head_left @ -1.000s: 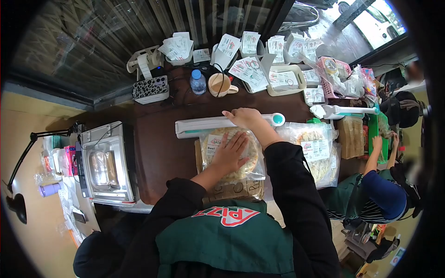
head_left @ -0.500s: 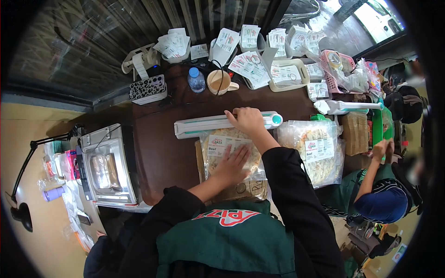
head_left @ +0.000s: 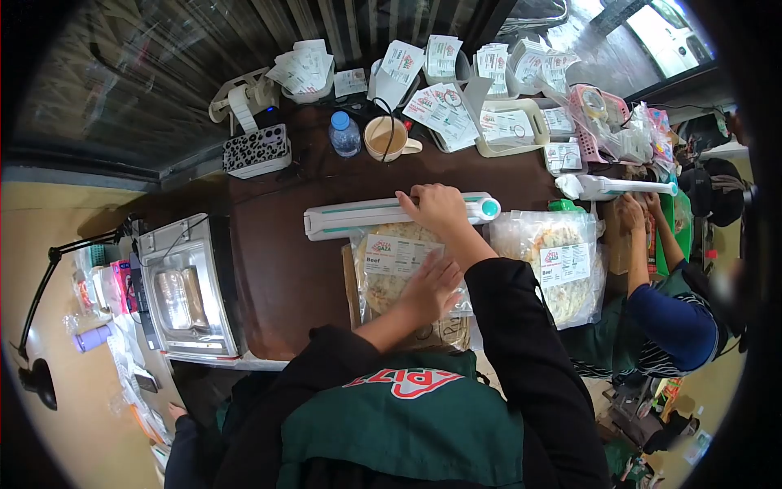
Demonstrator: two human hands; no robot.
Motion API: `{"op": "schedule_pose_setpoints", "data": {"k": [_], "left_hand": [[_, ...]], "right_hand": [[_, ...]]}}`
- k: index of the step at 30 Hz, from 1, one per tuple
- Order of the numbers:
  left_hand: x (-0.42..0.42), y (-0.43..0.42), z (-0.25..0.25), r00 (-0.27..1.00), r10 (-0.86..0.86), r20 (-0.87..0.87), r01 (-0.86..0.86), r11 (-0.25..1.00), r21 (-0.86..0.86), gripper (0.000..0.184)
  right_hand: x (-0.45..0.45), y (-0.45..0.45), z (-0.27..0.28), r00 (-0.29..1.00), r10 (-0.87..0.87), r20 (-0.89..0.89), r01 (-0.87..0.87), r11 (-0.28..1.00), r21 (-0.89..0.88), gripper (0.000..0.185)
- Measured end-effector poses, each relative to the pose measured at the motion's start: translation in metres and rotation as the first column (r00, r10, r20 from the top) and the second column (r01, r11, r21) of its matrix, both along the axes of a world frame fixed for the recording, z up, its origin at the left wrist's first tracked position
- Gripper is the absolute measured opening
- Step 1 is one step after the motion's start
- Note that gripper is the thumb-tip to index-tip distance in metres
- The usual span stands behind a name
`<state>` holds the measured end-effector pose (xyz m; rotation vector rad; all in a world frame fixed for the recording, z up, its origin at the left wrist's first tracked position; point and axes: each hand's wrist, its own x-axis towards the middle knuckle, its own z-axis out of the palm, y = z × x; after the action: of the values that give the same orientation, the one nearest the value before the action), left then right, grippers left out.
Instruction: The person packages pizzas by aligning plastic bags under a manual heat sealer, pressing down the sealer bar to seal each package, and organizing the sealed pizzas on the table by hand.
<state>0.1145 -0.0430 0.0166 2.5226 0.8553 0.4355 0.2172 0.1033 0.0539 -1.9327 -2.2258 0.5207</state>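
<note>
A bagged pizza (head_left: 391, 281) with a white "Beef" label lies flat before me, its upper edge at a white and teal bag sealer (head_left: 358, 218). My right hand (head_left: 437, 210) is closed over the sealer's top arm near its right end, pressing it down. Resting on the right part of the bag, my left hand (head_left: 432, 289) has its fingers stretched out. Beneath the bag is cardboard (head_left: 444, 332) with handwriting. Close by on the right, more bagged pizza (head_left: 562, 265) carries the same label.
Label bins (head_left: 511, 126), a mug (head_left: 387, 138) and a water bottle (head_left: 344, 134) line the back. A metal vacuum machine (head_left: 187, 285) stands left. On the right, a co-worker's hands (head_left: 635, 213) are by a second sealer (head_left: 627, 187) and a green bin (head_left: 678, 220).
My left hand has slid right across the bag, while my right hand stays on the sealer. The co-worker's hands have moved up beside the second sealer.
</note>
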Motion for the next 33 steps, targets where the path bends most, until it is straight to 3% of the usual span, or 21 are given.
{"op": "schedule_pose_setpoints", "data": {"k": [3,6,9,12,33], "left_hand": [[-0.022,-0.002,0.027,0.991,0.102,-0.083,-0.107,0.993,-0.054,0.062],[-0.054,-0.02,0.023,0.982,0.095,-0.164,-0.096,0.995,0.002,0.06],[-0.073,-0.046,0.018,0.964,-0.039,-0.263,0.062,0.995,0.082,0.058],[-0.081,-0.058,0.014,0.977,-0.084,-0.194,0.106,0.989,0.106,0.057],[-0.079,-0.057,0.018,0.984,-0.068,-0.162,0.084,0.992,0.093,0.053]], "right_hand": [[0.001,-0.001,0.0,1.0,0.001,-0.005,-0.001,1.0,0.013,0.052],[0.0,-0.001,-0.001,1.0,0.003,-0.012,-0.003,1.0,0.017,0.052],[0.001,-0.001,0.001,1.0,0.0,-0.017,0.0,1.0,-0.001,0.053],[0.0,-0.001,0.004,1.0,-0.001,-0.008,0.001,1.0,-0.01,0.053],[-0.001,0.0,0.003,1.0,-0.029,0.004,0.029,0.998,-0.047,0.05]]}}
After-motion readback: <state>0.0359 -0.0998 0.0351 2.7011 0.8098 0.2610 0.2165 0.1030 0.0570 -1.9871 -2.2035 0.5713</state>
